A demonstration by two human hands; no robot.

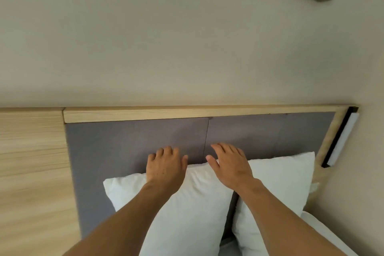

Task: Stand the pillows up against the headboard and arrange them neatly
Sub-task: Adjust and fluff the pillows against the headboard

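Hands settle pillows at the headboard

Fingers spread and nothing clasped: the left hand [164, 169] lies flat over the top edge of the left pillow [176, 210], fingertips curling over it toward the grey padded headboard [124, 141], while the right hand [228, 164] hovers open at that pillow's upper right corner, by the top of the right pillow [278, 183]; whether its palm touches cloth cannot be told. Both white pillows stand propped against the headboard, the left one tilted with its top leaning right, the right one closer to the wooden side post [326, 143] and the wall lamp [342, 139] beyond it. A dark gap shows between their lower halves. The risk from here seems to lie in that lean: pressing down on the soft top edge could slump the left pillow or slide its base forward, and a push sideways might crowd its neighbour out of line.
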